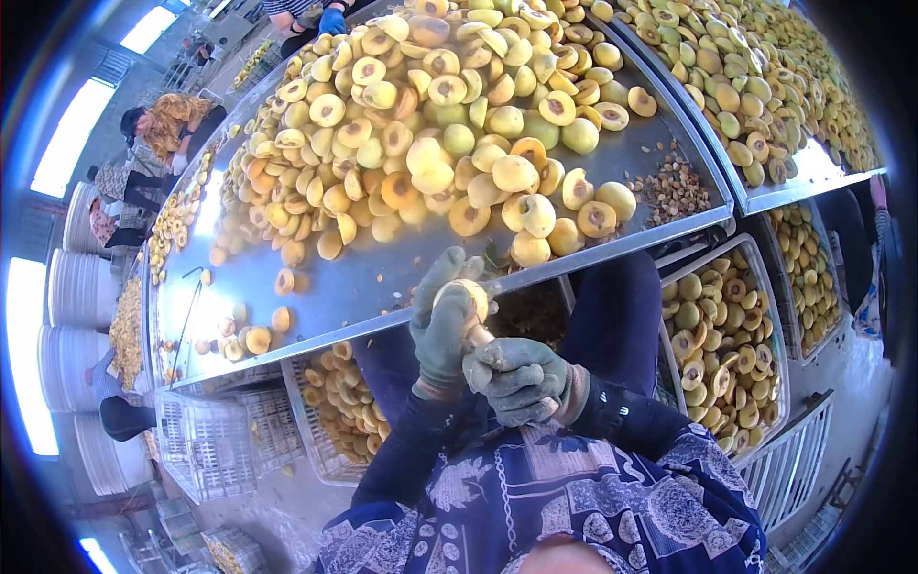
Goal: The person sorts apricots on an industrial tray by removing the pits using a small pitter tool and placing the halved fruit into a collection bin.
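My left hand [439,337], in a grey-green work glove, holds a yellow stone fruit [470,293] just off the near edge of a metal table. My right hand [522,380], gloved alike, is closed around a tool with a pale handle [479,334]. Its shaft meets the underside of the fruit, and the glove hides most of the grip. The tool's working end cannot be made out. Beyond both hands, a large heap of halved yellow stone fruit [430,136] covers much of the metal table [344,287]. Many cut faces show brown hollows or pits.
Loose pits [678,190] lie at the table's right corner. Fruit-filled plastic crates [724,351] stand right of my knees; another fruit-filled crate [344,409] and a white crate [204,445] stand left. A second fruit-covered table [753,93] adjoins. A person [172,125] bends at the far left.
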Demonstrator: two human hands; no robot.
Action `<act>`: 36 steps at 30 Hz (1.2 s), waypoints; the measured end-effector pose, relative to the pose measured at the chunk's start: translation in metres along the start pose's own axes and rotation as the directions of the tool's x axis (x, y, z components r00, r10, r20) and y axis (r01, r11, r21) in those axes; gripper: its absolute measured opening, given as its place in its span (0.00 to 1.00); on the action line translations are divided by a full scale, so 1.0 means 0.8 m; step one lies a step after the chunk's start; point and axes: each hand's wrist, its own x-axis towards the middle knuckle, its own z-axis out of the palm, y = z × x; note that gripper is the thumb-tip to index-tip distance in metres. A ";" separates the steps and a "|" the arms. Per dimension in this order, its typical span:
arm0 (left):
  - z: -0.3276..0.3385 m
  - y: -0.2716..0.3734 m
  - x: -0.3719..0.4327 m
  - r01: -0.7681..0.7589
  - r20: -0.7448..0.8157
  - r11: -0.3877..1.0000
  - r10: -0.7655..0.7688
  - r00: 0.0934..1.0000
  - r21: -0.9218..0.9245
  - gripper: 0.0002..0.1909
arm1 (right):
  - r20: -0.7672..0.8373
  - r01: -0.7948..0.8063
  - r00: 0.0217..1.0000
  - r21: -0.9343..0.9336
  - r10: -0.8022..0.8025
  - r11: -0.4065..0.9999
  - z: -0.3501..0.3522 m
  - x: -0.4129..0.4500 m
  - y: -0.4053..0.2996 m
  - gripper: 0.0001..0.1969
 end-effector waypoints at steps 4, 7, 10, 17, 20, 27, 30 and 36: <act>-0.079 -0.004 0.010 -0.227 -0.184 0.836 0.359 0.915 0.500 0.18 | -0.138 0.019 0.990 -0.160 -0.041 0.987 0.022 -0.017 -0.003 0.14; -0.185 0.052 0.004 -0.226 -0.017 0.361 0.562 0.827 0.905 0.16 | -0.686 -0.264 0.711 -0.461 -0.153 0.847 0.053 -0.013 -0.001 0.16; -0.220 0.100 0.001 0.028 -0.388 0.665 0.400 0.830 0.746 0.17 | -0.783 -0.369 0.541 -0.549 -0.307 0.750 0.034 -0.019 0.002 0.19; -0.139 0.054 0.080 -0.024 0.018 0.054 0.122 0.992 0.998 0.21 | -0.719 -0.404 0.425 -0.695 -0.550 0.595 0.002 -0.025 -0.007 0.12; -0.071 -0.010 0.137 -0.209 0.207 0.166 0.024 0.978 0.964 0.24 | -0.614 -0.424 0.398 -0.782 -0.681 0.457 -0.005 -0.038 -0.012 0.12; -0.033 -0.089 0.183 0.115 -0.058 0.374 -0.161 0.985 0.920 0.29 | -0.555 -0.377 0.270 -0.813 -0.787 0.444 0.027 -0.039 -0.012 0.11; -0.046 -0.091 0.157 0.168 0.035 0.661 -0.282 0.959 0.731 0.24 | -0.292 -0.359 0.276 -0.915 -0.916 0.184 0.026 -0.040 -0.034 0.12; -0.011 -0.026 0.071 -0.235 0.416 0.831 0.005 0.909 0.504 0.15 | -0.231 -0.595 0.412 -0.801 -0.882 -0.068 0.022 -0.020 -0.054 0.16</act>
